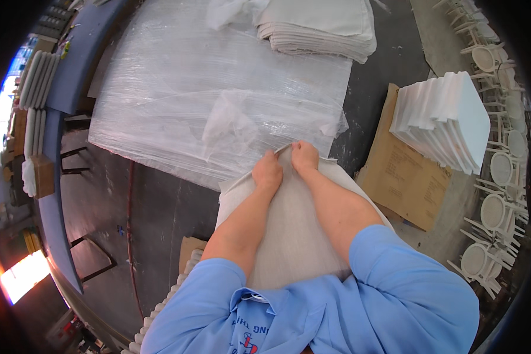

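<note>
Spreading between the two forearms, one piece of beige fabric (298, 230) is gripped at its far edge by both hands, the left hand (267, 171) and the right hand (304, 157) being closed on it just beside each other. The edge is held near the close side of one large flat load (159, 106), which is wrapped in clear plastic film; what is enclosed cannot be made out. On the load's far right part one stack of folded fabric (318, 29) is laid, its layers too tightly pressed to be counted. At the left, one brown cardboard box (43, 177) is placed on a blue table (79, 74); its contents cannot be seen. Beyond it, at least four grey cushions (38, 79) are stacked. At the right, at least five white blocks (442, 121) are set on brown cardboard (407, 183), and at least five white chairs (494, 211) with round seats are lined up.
</note>
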`<state>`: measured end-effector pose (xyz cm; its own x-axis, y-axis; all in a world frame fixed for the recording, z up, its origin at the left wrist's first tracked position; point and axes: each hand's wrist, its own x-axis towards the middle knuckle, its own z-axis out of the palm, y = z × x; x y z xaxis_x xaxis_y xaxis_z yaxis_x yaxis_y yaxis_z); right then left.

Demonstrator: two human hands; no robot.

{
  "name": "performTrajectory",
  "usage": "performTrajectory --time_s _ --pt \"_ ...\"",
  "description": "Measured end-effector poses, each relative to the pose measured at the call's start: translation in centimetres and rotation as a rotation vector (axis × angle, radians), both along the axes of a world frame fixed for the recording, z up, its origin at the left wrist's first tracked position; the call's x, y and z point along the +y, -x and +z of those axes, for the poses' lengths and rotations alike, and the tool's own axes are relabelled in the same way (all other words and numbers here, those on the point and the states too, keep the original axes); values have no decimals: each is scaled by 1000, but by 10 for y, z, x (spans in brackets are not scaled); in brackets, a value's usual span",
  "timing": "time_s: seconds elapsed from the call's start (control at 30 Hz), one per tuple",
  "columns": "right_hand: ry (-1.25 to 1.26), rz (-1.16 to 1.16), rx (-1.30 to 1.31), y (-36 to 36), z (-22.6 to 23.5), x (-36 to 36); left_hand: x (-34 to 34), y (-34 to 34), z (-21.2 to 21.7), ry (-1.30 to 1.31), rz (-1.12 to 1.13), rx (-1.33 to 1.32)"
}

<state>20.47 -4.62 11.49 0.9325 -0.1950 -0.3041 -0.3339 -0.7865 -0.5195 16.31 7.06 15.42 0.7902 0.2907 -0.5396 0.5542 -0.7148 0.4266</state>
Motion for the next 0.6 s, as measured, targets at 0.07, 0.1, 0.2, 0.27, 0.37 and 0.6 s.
performTrajectory --time_s 0.07,0.1,0.2,0.27,0.37,0.6 --pt "-25 -21 28 -5 5 7 3 0 -11 19 25 -54" --pt "-14 -11 43 -8 4 8 5 -2 -16 28 33 -84" --pt "-19 20 74 -18 1 12 8 -7 -26 47 60 -158" --pt "-59 21 88 -16 1 8 7 -8 -27 63 68 -122" --pt "-57 47 70 -15 1 5 7 -5 -20 36 46 -48" --pt "-235 191 493 -24 37 -20 77 -26 7 231 -353 313"
